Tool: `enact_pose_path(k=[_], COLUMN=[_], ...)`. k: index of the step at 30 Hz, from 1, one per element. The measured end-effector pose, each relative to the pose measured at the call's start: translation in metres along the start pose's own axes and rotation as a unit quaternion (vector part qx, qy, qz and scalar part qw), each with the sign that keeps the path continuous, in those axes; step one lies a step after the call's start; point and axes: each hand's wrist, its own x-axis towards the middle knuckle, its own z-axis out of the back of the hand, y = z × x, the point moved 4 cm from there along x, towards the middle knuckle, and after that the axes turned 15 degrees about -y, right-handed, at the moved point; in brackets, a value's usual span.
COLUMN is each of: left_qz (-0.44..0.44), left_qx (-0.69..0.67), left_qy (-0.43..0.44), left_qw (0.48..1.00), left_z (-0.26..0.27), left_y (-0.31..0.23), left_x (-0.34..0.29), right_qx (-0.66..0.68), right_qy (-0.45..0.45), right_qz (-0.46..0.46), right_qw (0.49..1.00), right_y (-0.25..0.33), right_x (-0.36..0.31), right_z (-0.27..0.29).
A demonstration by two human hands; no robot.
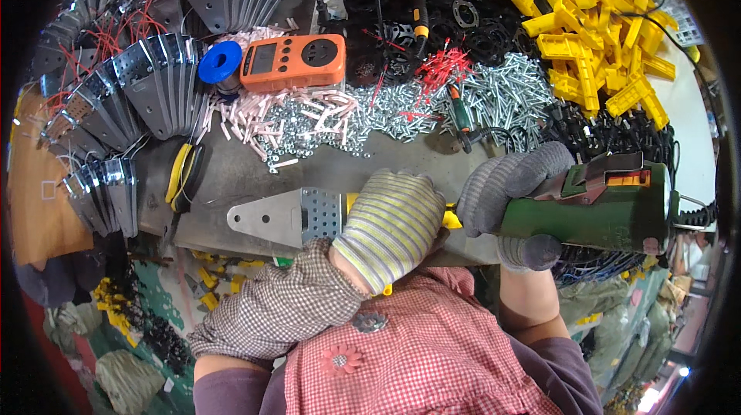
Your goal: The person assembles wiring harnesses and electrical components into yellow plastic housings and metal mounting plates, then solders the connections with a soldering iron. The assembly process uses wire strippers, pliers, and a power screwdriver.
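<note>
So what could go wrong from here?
The green tool in the right hand points toward the left hand, so a slip might strike it. The metal plate could twist if the left hand's grip on the yellow piece loosens. The tool's coiled cord may snag.

Cannot read any words or numbers. On the orange handheld meter [290, 67], upper left of centre: fine markings by the dark dial [319, 52] too small to make out, likewise any figures on its grey screen [264, 59]. On the green cylindrical tool [590, 218], right side: yellow-orange patch [629, 179], illegible if lettered. On the brown board [42, 218], far left: pale square outline [48, 189], printed or not unclear.
</note>
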Motion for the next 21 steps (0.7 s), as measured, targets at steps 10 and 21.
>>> enact_pose_path(k=[10,21], left_qz=[-0.036,-0.036], left_qx=[0.046,0.043], left_qy=[-0.046,-0.057], left_qw=[0.997,0.997], left_z=[0.003,0.000], left_y=[-0.003,-0.009], left_x=[0.001,-0.002], right_qx=[0.033,0.071], right_qy=[0.110,0.109], right_qz=[0.071,0.072], right_qw=[0.991,0.989], right_y=[0.011,0.007], right_x=[0.013,-0.015], right_z=[-0.011,0.000])
